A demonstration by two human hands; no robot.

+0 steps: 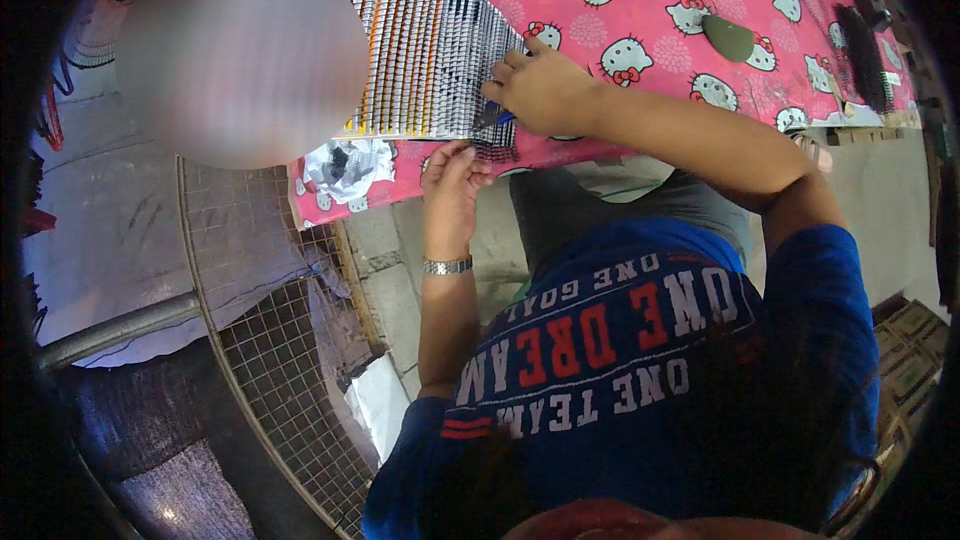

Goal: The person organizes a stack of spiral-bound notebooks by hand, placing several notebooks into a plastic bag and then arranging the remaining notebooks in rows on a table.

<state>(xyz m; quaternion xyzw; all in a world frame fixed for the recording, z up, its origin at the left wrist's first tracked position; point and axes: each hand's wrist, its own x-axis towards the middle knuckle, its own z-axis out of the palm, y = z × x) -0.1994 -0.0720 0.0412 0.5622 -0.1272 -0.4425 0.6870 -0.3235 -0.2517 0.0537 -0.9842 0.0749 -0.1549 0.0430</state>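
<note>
Upper middle of the frame, we have a fanned stack of wire-bound booklets (425,50) lying on a pink cat-print tablecloth (665,65). Right hand (545,90) is at the stack's right edge, fingers curled closed around a blue-handled hand tool (490,119), probably pliers. Left hand (457,178) sits just below the stack's lower edge, fingers bent, thumb near fingertips; we can't tell if it pinches anything. Our guess on handling: each booklet light and bendy, the whole stack heavy and prone to slide; wire loops easily crushed. We'd grip by the flat paper edges, off the loops.
</note>
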